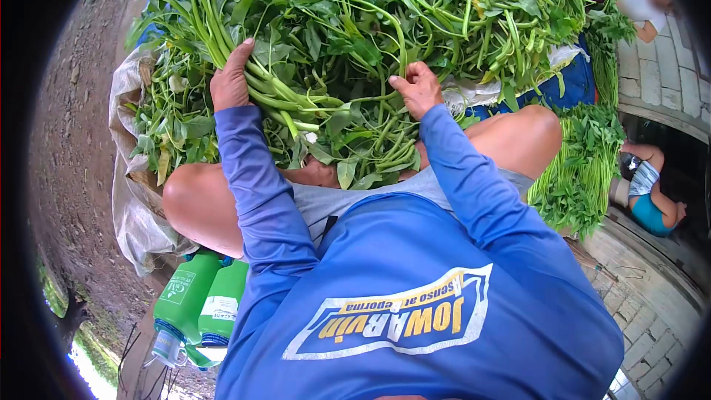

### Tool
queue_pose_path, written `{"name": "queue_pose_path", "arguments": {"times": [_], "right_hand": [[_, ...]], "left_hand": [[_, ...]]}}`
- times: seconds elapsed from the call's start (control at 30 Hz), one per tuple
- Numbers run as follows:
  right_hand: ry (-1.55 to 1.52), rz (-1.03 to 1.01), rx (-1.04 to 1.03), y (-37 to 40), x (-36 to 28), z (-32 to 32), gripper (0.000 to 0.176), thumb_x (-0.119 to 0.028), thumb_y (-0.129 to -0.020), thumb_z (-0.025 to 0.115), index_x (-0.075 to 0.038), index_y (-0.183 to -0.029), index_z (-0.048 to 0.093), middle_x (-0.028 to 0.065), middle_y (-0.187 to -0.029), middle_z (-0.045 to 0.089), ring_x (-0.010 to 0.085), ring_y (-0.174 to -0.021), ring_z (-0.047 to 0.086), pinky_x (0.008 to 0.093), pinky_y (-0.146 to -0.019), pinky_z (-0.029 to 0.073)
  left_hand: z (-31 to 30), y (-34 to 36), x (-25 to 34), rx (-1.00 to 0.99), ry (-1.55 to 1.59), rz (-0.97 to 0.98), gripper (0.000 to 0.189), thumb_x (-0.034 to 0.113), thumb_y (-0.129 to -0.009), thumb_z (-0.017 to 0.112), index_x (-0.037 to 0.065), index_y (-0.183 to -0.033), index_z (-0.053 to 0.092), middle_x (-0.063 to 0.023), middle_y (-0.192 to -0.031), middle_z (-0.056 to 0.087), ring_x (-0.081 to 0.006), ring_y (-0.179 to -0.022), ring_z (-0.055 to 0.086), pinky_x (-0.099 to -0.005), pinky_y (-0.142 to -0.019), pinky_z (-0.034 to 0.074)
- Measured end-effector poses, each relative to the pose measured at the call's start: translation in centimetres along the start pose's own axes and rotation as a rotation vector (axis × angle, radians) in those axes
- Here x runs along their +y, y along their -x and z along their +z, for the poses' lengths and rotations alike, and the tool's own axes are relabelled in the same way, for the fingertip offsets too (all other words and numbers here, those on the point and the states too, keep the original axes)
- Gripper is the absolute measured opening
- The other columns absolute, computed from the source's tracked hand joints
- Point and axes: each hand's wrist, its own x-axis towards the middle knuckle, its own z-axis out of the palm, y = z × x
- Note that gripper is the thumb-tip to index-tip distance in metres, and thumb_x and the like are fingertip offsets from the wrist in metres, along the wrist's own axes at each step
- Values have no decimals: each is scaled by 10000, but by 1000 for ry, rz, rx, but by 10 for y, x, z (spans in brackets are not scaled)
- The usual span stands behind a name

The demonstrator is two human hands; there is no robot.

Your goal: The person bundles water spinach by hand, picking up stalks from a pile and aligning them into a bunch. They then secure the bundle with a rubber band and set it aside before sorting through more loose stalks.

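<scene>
My left hand is wrapped round a bunch of long green water spinach stems, with the thumb on top and the cut ends pointing toward my lap. To the right, my right hand is closed, thumb and forefinger pinching at a single water spinach stem that curves up from the heap. A big heap of leafy water spinach spreads out in front of me. More loose stems and leaves lie between my crossed legs, below both hands.
White sacking edges the heap on the left. Green bottles stand by my left knee. Bundled greens lie beyond my right knee. Two other people are at the right, one in a teal garment, near the paving.
</scene>
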Motion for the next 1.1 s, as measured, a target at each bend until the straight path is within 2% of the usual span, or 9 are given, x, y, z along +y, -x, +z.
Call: {"name": "queue_pose_path", "arguments": {"times": [0.07,0.13,0.33,0.53,0.7,0.83,0.97,1.07,1.1], "right_hand": [[-614,-75,-100,12,-49,-22,236,-198,-925,792,-19,-1042,692,16,-873,691,106,-742,631,271,-681,523],[-690,14,-121,18,-92,-52,190,-173,-987,741,-43,-1122,709,-41,-865,680,53,-696,598,215,-663,503],[-1146,106,-309,15,-144,-125,260,-190,-1046,625,-7,-1230,651,28,-900,647,118,-757,600,274,-685,510],[-888,-422,-120,2,-206,-154,230,-85,-1010,667,8,-1215,711,90,-1098,729,126,-846,643,282,-745,544],[-437,-628,76,-2,-271,-118,233,-123,-998,699,-28,-1206,743,69,-1025,751,128,-874,657,265,-788,545],[-442,-445,-175,0,-259,-46,163,-134,-977,712,-82,-1111,789,28,-946,745,97,-809,648,229,-741,527],[-331,133,-456,-5,-152,42,153,-185,-990,690,-47,-1035,736,4,-766,671,84,-593,562,242,-531,470],[-539,509,-347,9,-132,42,201,-236,-990,689,-50,-1060,719,11,-793,670,92,-576,557,246,-515,465],[-490,491,-347,10,-126,41,211,-238,-988,689,-45,-1066,721,15,-795,677,97,-585,571,255,-530,477]], "left_hand": [[3,-1,-1,-4,12,-2,303,179,-892,816,-19,-1101,723,-97,-922,739,-205,-714,715,-342,-634,606],[3,-3,-5,-22,23,13,307,180,-888,818,-17,-1102,721,-95,-920,740,-204,-716,717,-342,-636,604],[19,21,-3,-129,84,-146,357,253,-883,818,-4,-1108,713,-95,-864,727,-211,-622,703,-343,-560,613],[29,17,-68,-155,98,-379,394,355,-840,850,52,-1040,698,-44,-744,683,-197,-557,668,-332,-510,578],[25,1,-132,-130,41,-420,358,361,-872,828,67,-1043,716,-47,-760,708,-194,-559,665,-353,-523,585],[26,8,-125,-197,130,-521,369,395,-909,789,105,-1119,700,-55,-887,746,-212,-667,712,-414,-595,618],[24,17,-118,-341,197,-691,507,519,-922,757,123,-1222,652,-82,-992,760,-283,-805,744,-524,-740,633],[9,1,-161,-290,89,-622,542,563,-921,739,133,-1240,651,-87,-996,763,-284,-812,748,-517,-735,633],[8,1,-158,-324,82,-661,549,571,-925,730,140,-1255,652,-89,-1015,765,-276,-814,748,-507,-745,634]]}}
